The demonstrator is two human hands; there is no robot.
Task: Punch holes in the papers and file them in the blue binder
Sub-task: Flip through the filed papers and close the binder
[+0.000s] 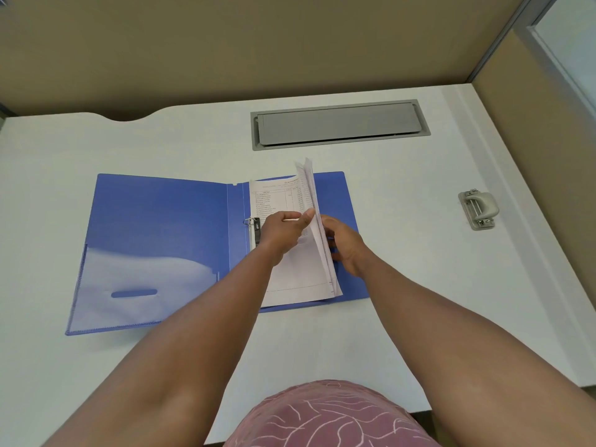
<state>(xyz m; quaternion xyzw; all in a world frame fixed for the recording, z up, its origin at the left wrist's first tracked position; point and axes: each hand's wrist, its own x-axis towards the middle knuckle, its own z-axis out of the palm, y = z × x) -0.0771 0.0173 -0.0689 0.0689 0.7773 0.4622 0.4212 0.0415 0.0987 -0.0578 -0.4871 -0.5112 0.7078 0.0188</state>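
Observation:
The blue binder lies open on the white desk, its metal ring mechanism at the spine. A printed sheet lies flat on the right cover. Several white papers stand raised on edge above it. My left hand pinches these papers from the left with thumb and fingers. From the right, my right hand holds the same papers, its fingers partly hidden behind them. The grey hole punch sits apart on the desk, to the right of the binder.
A grey cable hatch is set into the white desk behind the binder. Beige partition walls enclose the desk at the back and right. A pink patterned garment shows at the near edge.

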